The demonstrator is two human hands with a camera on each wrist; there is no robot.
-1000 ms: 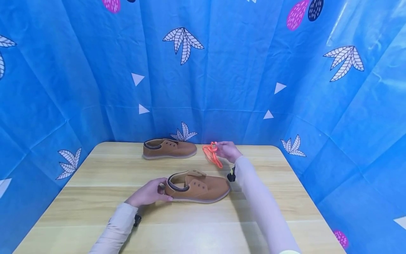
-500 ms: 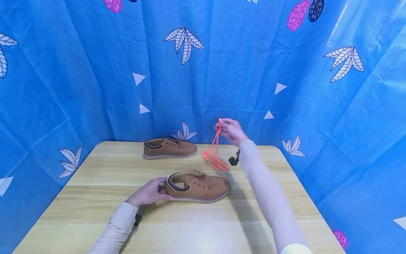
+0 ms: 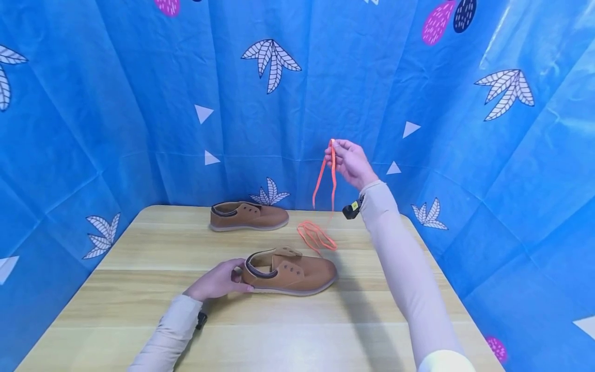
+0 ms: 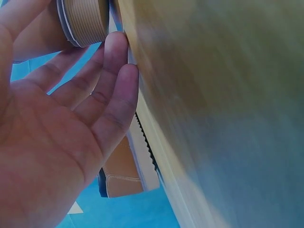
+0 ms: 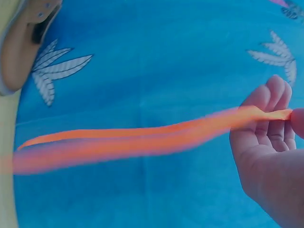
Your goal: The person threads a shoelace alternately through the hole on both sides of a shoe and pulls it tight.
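Observation:
A brown shoe (image 3: 307, 274) with bare eyelets lies on its sole near the middle of the table, toe to the right. My left hand (image 3: 222, 281) holds its heel, thumb at the near side; in the left wrist view the fingers of the left hand (image 4: 71, 109) reach to the heel (image 4: 85, 21). Up above the table's back edge, my right hand (image 3: 352, 163) pinches an orange lace (image 3: 333, 175), whose two strands hang down. The rest of the lace lies in loops behind the shoe. The right wrist view shows the lace (image 5: 118, 142), partly blurred, between thumb and fingers of the right hand (image 5: 270, 142).
A second brown shoe (image 3: 251, 218) stands at the back of the wooden table (image 3: 176, 248), left of the looped lace. A blue patterned curtain (image 3: 344, 93) encloses the table at the back and both sides.
My right hand has risen from the tabletop and moved slightly right, drawing part of the orange lace up off the table. The left hand and both shoes have stayed in place.

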